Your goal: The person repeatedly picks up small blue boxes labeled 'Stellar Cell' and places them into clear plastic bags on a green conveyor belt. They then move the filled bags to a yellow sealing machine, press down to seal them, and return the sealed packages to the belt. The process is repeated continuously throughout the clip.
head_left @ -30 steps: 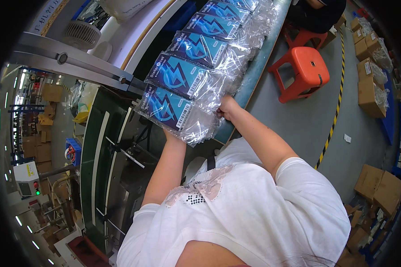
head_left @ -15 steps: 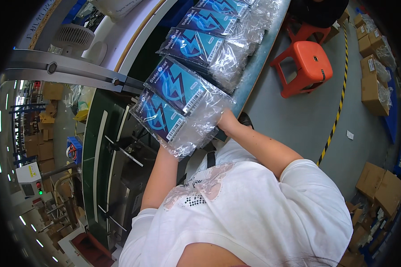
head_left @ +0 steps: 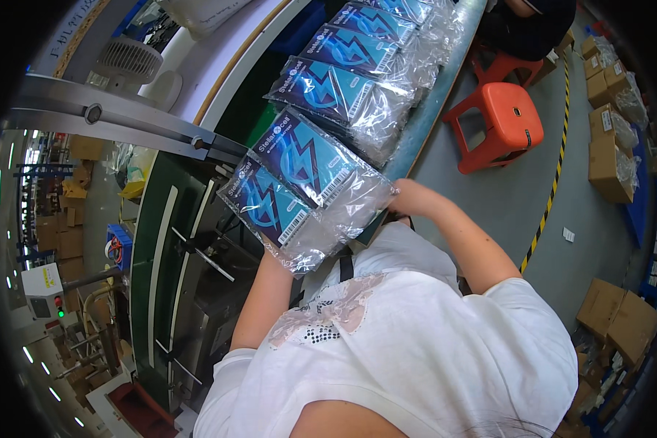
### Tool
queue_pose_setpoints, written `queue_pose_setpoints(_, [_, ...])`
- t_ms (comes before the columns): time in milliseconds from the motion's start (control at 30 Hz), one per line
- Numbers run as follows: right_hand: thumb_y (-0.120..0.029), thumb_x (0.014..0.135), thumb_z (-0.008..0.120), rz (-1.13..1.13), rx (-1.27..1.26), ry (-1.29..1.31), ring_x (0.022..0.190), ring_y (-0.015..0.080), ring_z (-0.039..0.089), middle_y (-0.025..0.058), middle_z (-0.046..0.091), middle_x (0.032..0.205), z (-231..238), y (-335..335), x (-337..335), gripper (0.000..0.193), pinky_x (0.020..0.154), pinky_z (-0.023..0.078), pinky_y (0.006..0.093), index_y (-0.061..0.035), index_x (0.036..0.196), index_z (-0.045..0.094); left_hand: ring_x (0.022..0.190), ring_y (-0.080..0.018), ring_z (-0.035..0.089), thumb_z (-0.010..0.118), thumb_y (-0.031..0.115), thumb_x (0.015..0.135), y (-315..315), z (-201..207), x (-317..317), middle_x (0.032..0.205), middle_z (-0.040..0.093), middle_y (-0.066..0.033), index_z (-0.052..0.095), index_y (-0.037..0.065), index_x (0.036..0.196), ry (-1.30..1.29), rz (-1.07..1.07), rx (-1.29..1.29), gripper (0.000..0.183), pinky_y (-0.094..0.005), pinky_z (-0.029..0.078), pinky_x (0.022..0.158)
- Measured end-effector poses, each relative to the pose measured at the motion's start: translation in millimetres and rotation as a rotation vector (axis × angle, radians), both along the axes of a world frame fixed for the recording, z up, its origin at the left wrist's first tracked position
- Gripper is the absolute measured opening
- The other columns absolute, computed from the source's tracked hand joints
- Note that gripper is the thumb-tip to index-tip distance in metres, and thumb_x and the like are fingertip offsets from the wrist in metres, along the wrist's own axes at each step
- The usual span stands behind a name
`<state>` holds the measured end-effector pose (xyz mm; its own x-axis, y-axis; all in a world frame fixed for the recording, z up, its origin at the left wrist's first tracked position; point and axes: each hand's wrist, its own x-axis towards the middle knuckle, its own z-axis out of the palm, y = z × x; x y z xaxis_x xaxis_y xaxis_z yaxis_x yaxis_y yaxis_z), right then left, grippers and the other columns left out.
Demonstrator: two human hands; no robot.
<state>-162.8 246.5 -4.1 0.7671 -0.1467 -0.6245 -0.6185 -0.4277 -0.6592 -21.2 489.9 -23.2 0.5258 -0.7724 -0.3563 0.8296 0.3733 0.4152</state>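
The left hand (head_left: 269,255) was under the front pack (head_left: 264,204), and most of it was hidden. I could not tell if its fingers were spread or closed. The front pack was flat, blue and purple, inside a clear bag. It tilted, and its loose clear end hung down near the person's white shirt (head_left: 387,343).

The second pack (head_left: 306,160) overlapped the front pack and looked just like it. The right hand (head_left: 414,197) was at the clear corner of the second pack. Its fingers looked bent, but they were blurry, so I could not tell if they pinched the bag.

More packs (head_left: 325,91) lay in a slanted row behind these two, each one partly over the next. They were along the blue-green tabletop (head_left: 418,120), with their shiny clear ends toward its right edge.

A metal bar (head_left: 139,117) came in from the left, close to the front packs. A little fan (head_left: 128,62) stood past the bar. A red stool (head_left: 511,117) was on the floor to the right, and another person (head_left: 522,33) in dark clothes was beyond it.
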Motion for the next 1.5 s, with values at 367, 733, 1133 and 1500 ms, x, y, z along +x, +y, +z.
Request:
queue_pose_setpoints(367, [-0.020,0.088,0.057,-0.517,0.887,-0.236,0.092,0.0186,0.062,0.0117,0.063,0.109,-17,16,48,0.036,0.081,0.048,0.0279,0.0005,0.118,0.060,0.111,-0.0291,0.052,0.041,0.034,0.096,-7,7,1,0.126,0.052,-0.0153,0.047,0.003,0.127,-0.018,0.086,-0.019,0.044,-0.0402,0.046,0.094])
queue_pose_setpoints(733, [-0.051,0.094,0.042,-0.264,1.080,-0.155,0.116,0.0188,0.052,0.0117,0.052,0.130,-5,31,83,0.060,0.096,0.043,0.0303,-0.0066,0.135,0.045,0.109,-0.0262,0.054,0.043,0.031,0.096,3,8,-3,0.123,0.054,-0.0147,0.048,0.002,0.126,0.049,0.039,-0.138,0.042,-0.0370,0.049,0.091])
queue_pose_setpoints(1133, [-0.047,0.096,0.039,-0.332,1.029,-0.085,0.115,0.0170,0.050,0.0075,0.053,0.129,25,44,26,0.057,0.099,0.038,0.0306,-0.0056,0.134,0.046,0.109,-0.0258,0.054,0.043,0.032,0.096,18,-1,-37,0.123,0.054,-0.0144,0.048,0.002,0.126,0.111,0.002,-0.106,0.042,-0.0366,0.049,0.091])
queue_pose_setpoints(1500, [-0.073,0.085,0.033,-0.339,0.867,0.111,0.120,0.0238,0.044,0.0130,0.050,0.130,9,25,7,0.081,0.102,0.030,0.0396,-0.0081,0.129,0.052,0.109,-0.0255,0.054,0.043,0.032,0.096,24,-7,-60,0.123,0.054,-0.0141,0.048,0.003,0.126,0.142,0.059,-0.089,0.043,-0.0362,0.049,0.090])
